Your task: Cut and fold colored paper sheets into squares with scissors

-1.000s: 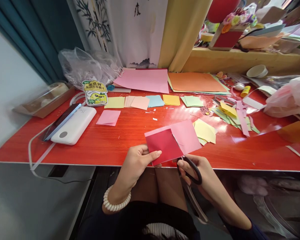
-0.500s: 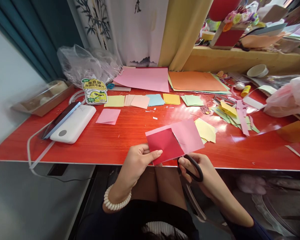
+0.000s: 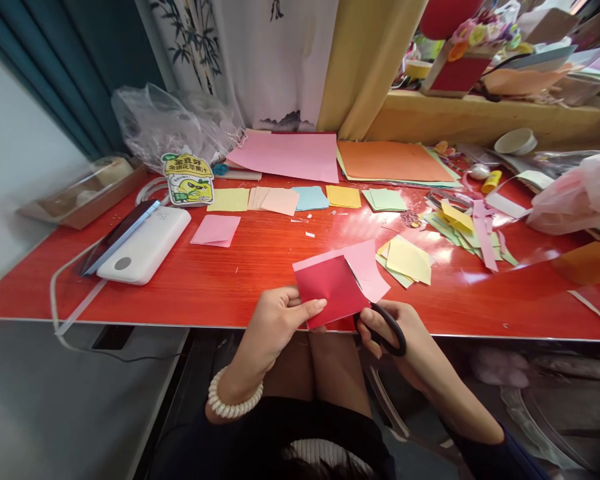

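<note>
My left hand (image 3: 283, 319) pinches the lower left of a red and pink sheet (image 3: 327, 287), its thumb lying on the red face. My right hand (image 3: 397, 327) is closed round the black handles of scissors (image 3: 395, 337). The blades meet the sheet near its right side, where a pink flap (image 3: 367, 267) bends away behind them. Just beyond to the right lie yellow paper pieces (image 3: 407, 260). On the left of the table is a small pink stack (image 3: 216, 230).
Small paper stacks, including a blue one (image 3: 311, 198), form a row across the red table (image 3: 155, 300). A white power bank (image 3: 147, 247) lies left. Large pink (image 3: 290, 157) and orange sheets (image 3: 393, 161) are at the back, paper scraps (image 3: 473, 230) at the right.
The pink flap right of the blades has bent back and reaches less far right, uncovering more of the yellow pieces. Both hands have kept their hold and barely moved.
</note>
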### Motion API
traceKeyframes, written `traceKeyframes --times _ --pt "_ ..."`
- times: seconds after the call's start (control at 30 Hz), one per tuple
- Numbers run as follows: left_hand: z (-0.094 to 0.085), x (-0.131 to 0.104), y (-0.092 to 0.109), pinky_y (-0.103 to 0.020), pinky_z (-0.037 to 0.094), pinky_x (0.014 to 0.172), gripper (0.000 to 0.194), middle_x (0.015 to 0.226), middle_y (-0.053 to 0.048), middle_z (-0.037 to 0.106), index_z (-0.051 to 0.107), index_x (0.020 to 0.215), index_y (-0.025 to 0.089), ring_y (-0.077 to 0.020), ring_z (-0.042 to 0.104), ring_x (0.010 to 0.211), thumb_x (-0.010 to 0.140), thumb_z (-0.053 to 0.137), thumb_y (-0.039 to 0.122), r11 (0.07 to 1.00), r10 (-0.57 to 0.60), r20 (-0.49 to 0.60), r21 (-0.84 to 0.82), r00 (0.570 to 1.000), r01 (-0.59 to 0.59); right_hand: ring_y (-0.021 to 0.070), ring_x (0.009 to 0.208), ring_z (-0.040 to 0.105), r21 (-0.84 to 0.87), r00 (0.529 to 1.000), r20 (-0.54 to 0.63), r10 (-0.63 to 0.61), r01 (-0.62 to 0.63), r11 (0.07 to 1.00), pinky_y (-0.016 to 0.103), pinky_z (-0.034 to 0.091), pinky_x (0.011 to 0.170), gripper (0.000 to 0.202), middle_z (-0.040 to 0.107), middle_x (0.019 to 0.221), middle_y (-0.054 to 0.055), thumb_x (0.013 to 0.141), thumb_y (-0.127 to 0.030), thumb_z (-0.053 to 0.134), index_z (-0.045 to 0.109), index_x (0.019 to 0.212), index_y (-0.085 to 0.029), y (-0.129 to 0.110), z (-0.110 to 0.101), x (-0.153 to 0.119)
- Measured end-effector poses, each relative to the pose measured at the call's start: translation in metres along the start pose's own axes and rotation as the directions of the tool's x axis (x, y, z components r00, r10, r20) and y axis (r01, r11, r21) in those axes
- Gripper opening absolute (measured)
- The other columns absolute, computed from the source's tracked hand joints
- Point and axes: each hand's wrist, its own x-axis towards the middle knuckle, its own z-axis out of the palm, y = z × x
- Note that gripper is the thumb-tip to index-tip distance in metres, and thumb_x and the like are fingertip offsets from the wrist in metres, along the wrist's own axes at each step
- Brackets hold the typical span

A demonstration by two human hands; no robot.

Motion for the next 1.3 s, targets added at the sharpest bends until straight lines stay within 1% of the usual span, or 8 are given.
traceKeyframes --times 0.3,0.5,0.7,0.87,1.03,1.3 --pt "-0.0009 0.0036 -0.0039 -0.015 0.051 0.056 0.013 0.065 -0.001 0.071 0.071 0.076 0.011 -0.0083 0.063 0.056 0.073 0.073 0.024 1.000 -0.010 0.003 0.007 1.000 0.010 0.0064 0.042 0.035 -0.042 0.994 0.100 -0.045 0.050 0.998 0.023 0.023 0.046 0.050 0.049 0.043 -0.002 0.076 -0.060 0.061 0.053 0.055 -0.015 0.0014 -0.0067 0.0037" --pt "-0.0004 0.0025 -0.0043 -0.018 0.054 0.057 0.015 0.072 -0.003 0.073 0.072 0.080 0.011 -0.0099 0.064 0.059 0.074 0.072 0.025 1.000 -0.006 0.026 0.000 1.000 0.006 0.0060 0.042 0.035 -0.027 0.989 0.135 -0.060 0.064 0.998 0.022 0.023 0.046 0.050 0.049 0.045 -0.003 0.076 -0.061 0.060 0.054 0.057 -0.015 -0.0002 -0.0085 0.0064" --pt "0.0003 0.0030 -0.0037 -0.016 0.053 0.056 0.014 0.069 -0.002 0.072 0.071 0.078 0.011 -0.0085 0.063 0.058 0.074 0.072 0.024 1.000 -0.012 0.021 -0.001 1.000 0.012 0.0065 0.042 0.036 -0.059 0.995 0.094 -0.042 0.048 0.997 0.023 0.023 0.046 0.052 0.048 0.042 -0.003 0.074 -0.062 0.062 0.052 0.053 -0.015 -0.0013 -0.0071 0.0056" --pt "-0.0009 0.0032 -0.0058 -0.015 0.051 0.056 0.013 0.067 -0.001 0.071 0.071 0.077 0.011 -0.0077 0.063 0.056 0.074 0.072 0.024 1.000 -0.011 0.014 0.012 1.000 0.011 0.0071 0.041 0.036 -0.027 0.999 0.049 -0.024 0.025 0.999 0.023 0.023 0.046 0.052 0.047 0.040 -0.003 0.069 -0.063 0.066 0.051 0.051 -0.016 -0.0011 -0.0048 0.0038" --pt "-0.0013 0.0036 -0.0071 -0.015 0.050 0.055 0.013 0.063 0.000 0.070 0.070 0.075 0.012 -0.0081 0.063 0.056 0.075 0.071 0.025 0.999 -0.009 0.012 0.037 1.000 0.009 0.0068 0.039 0.034 -0.056 1.000 0.007 -0.016 0.017 0.998 0.023 0.022 0.044 0.053 0.044 0.037 -0.003 0.069 -0.061 0.067 0.049 0.047 -0.016 0.0001 -0.0029 0.0033" --pt "0.0020 0.0011 -0.0060 -0.018 0.049 0.056 0.015 0.064 -0.001 0.071 0.070 0.075 0.012 -0.0101 0.063 0.056 0.074 0.071 0.026 0.996 -0.024 0.001 0.085 1.000 0.024 0.0074 0.040 0.034 -0.057 0.999 0.031 -0.029 0.031 0.998 0.023 0.025 0.045 0.053 0.046 0.039 -0.002 0.072 -0.062 0.063 0.051 0.048 -0.016 -0.0054 -0.0024 0.0060"
